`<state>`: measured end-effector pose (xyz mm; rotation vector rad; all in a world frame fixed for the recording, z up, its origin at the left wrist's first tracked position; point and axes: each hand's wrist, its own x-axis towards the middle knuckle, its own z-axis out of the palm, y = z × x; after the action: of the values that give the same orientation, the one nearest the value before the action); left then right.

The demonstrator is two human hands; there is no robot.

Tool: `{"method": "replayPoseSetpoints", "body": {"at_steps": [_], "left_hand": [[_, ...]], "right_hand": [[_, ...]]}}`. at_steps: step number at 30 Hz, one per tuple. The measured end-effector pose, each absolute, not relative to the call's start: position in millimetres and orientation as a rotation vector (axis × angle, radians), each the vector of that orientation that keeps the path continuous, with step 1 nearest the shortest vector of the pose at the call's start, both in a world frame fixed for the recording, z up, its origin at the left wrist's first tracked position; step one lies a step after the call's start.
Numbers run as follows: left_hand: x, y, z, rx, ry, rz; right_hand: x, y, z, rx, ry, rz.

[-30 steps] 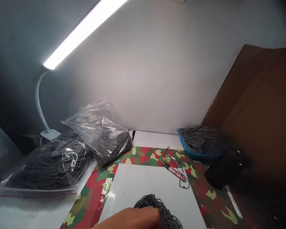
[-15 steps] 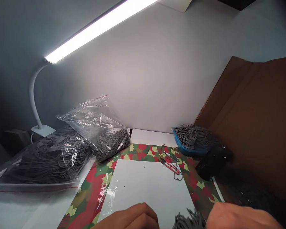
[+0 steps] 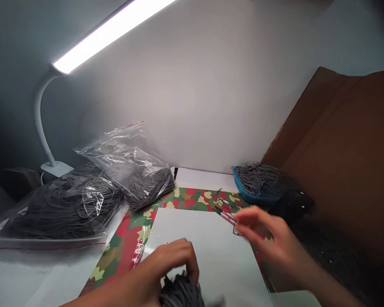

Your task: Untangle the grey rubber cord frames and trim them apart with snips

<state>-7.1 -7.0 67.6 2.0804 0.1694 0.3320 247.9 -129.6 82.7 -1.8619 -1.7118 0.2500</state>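
Observation:
My left hand (image 3: 166,266) is curled over a bundle of grey cords (image 3: 181,292) on the white sheet (image 3: 211,251) near the bottom edge. My right hand (image 3: 264,238) is stretched forward with its fingers apart, blurred by motion. Its fingertips are right beside the red thread snips (image 3: 225,215) that lie at the sheet's far right corner. Nothing shows between the right hand's fingers.
Two clear plastic bags of grey cords (image 3: 67,204) (image 3: 141,175) lie at the left, below a white desk lamp (image 3: 45,123). A blue basket (image 3: 248,192) full of grey cords stands at the back right beside a brown cardboard panel (image 3: 348,157). A camouflage-patterned mat (image 3: 128,243) borders the sheet.
My right hand has moved from the bottom edge forward toward the red snips. My left hand has moved up onto the cord bundle and closed on it.

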Motion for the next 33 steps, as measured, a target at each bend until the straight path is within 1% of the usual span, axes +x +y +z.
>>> {"method": "replayPoseSetpoints", "body": {"at_steps": [1, 2, 6, 9, 12, 16, 21, 24, 26, 29, 33], "left_hand": [[-8.0, -3.6, 66.7, 2.025, 0.245, 0.355], [-8.7, 0.1, 65.9, 1.955, 0.314, 0.369], [-5.3, 14.2, 65.3, 1.641, 0.633, 0.359], [-0.1, 20.5, 64.1, 1.534, 0.820, 0.328], [0.6, 23.7, 58.8, 1.411, 0.865, 0.281], [-2.9, 25.6, 49.7, 1.340, 0.866, 0.295], [-1.3, 21.7, 44.9, 1.234, 0.793, 0.258], [0.8, 16.4, 47.3, 1.118, 0.746, 0.249], [0.7, 13.6, 49.8, 1.050, 0.736, 0.258], [-1.8, 12.9, 51.8, 1.031, 0.745, 0.314], [-7.1, 16.8, 54.7, 1.226, 0.654, 0.434]], "right_hand": [[263.1, -117.4, 76.8, -2.061, -1.544, 0.280], [278.7, -106.1, 68.8, -2.152, -1.475, 0.281], [327.0, -75.6, 23.3, -2.367, -1.353, 0.364], [339.2, -66.7, -3.7, -2.381, -1.315, 0.468], [341.3, -63.3, -9.4, -2.290, -1.269, 0.521], [341.8, -64.1, 17.7, -2.018, -1.175, 0.448], [320.6, -81.4, 88.4, -1.551, -1.043, 0.273], [289.5, -95.0, 120.6, -1.431, -1.037, 0.319], [266.4, -101.9, 127.6, -1.371, -1.054, 0.475], [236.9, -108.8, 121.7, -1.370, -1.084, 0.672], [214.9, -111.0, 112.3, -1.323, -1.060, 0.876]]}}
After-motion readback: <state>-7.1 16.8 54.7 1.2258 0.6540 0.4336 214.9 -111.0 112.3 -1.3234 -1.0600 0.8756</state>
